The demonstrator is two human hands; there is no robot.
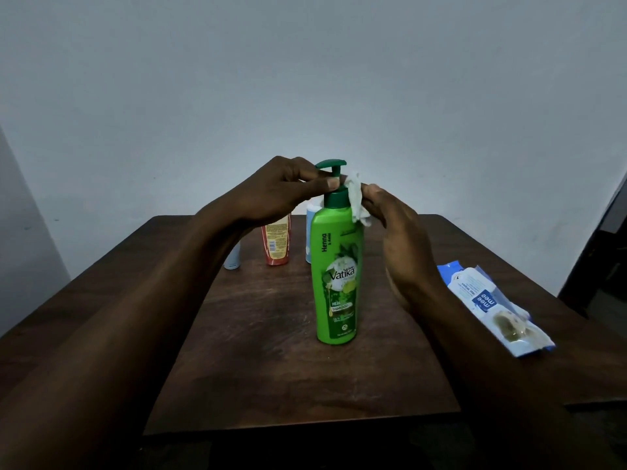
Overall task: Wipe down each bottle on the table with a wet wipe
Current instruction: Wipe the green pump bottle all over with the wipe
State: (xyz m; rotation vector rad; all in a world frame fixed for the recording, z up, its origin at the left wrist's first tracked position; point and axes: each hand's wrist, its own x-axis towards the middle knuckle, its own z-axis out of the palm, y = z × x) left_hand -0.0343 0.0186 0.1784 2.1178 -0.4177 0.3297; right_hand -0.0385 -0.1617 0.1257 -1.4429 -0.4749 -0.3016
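A: What takes up the most room?
B: The dark wooden worktop (271, 385), which carries everything.

A: And on it?
B: A tall green bottle (337, 276) stands upright near the middle, with its label facing the camera. To the right, well apart from it, a blue and white pack of wipes (492, 307) lies flat near the edge.

A: The hands?
B: Both are up at the top of the green bottle. The left hand (278, 191) comes in from the left, and its grip pinches the stem just under the pump head (330, 163). The right hand (397, 225) is on the other side of the neck.

A: Any other bottles?
B: Three stand at the back. A red tube (276, 244) is below the left wrist, a pale blue bottle (310, 228) is mostly hidden behind the green one, and a grey bottle (233, 259) peeks out from behind the left forearm.

A: The smallest thing?
B: The white wet wipe (356, 198), crumpled. The right grip pinches it with its fingertips and holds it against the dark green collar, on the right side of the neck
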